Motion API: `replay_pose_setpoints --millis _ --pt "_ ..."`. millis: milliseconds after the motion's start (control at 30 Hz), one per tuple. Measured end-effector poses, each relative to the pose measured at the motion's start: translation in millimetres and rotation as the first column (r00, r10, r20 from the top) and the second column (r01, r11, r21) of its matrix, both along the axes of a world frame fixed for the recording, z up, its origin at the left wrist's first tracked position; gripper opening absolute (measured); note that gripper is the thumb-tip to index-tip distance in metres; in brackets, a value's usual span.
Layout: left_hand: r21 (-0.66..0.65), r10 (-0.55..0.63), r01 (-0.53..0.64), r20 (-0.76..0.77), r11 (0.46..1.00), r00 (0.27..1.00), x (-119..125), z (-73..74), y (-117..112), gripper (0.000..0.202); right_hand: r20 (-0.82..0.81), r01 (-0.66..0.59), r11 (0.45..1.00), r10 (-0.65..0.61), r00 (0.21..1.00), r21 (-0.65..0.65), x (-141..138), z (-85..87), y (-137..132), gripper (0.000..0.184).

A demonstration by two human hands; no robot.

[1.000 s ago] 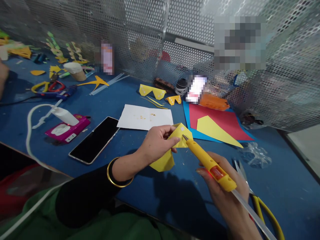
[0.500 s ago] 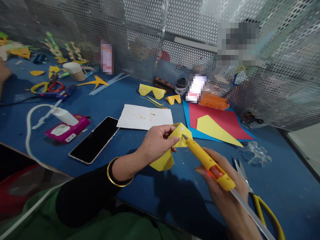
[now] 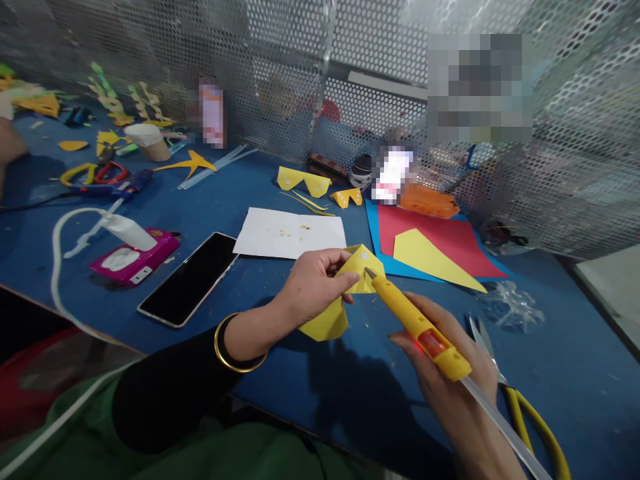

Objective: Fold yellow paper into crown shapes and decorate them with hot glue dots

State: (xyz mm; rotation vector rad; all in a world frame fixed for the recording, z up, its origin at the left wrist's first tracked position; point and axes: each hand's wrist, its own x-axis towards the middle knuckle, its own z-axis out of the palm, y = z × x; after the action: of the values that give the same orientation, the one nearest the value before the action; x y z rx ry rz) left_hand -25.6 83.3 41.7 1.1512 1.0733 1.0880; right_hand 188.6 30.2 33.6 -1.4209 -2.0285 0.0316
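Observation:
My left hand (image 3: 313, 283) pinches a folded yellow paper piece (image 3: 327, 321) between thumb and fingers, a little above the blue table. A small pale square spot marks the piece near its top corner. Wrapped in my right hand (image 3: 445, 373) is a yellow hot glue gun (image 3: 420, 327), with a clear glue stick (image 3: 500, 420) sticking out of its back end. Its metal nozzle points up and left and meets the paper's face close to my left thumb; whether it touches is too small to tell. A white paper (image 3: 290, 233) with small yellow bits lies behind my left hand.
Scissors (image 3: 525, 413) with yellow handles lie right of my right hand. A black phone (image 3: 190, 280) and a pink power socket (image 3: 135, 257) are at left. Red paper (image 3: 435, 233) and yellow cut-outs (image 3: 304, 181) lie farther back, before a perforated metal screen (image 3: 280, 80). Another person's hand (image 3: 10, 143) shows far left.
Almost nothing differs. Both hands, the yellow paper and the glue gun keep their places, with the nozzle at the same spot on the paper. The view has shifted very slightly.

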Motion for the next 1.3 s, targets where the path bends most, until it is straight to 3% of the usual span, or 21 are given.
replay_pose_setpoints --millis 1000,1300 --pt "-0.004 -0.006 0.006 0.007 1.000 1.000 0.8 -0.7 0.1 0.015 0.016 0.071 0.997 -0.071 0.997 -0.005 0.0 -4.5 -1.7 0.049" --pt "-0.001 -0.006 0.006 -0.006 1.000 1.000 0.2 -2.6 0.8 0.021 0.044 0.014 1.000 -0.015 0.999 0.023 3.4 -4.0 0.6 0.047"
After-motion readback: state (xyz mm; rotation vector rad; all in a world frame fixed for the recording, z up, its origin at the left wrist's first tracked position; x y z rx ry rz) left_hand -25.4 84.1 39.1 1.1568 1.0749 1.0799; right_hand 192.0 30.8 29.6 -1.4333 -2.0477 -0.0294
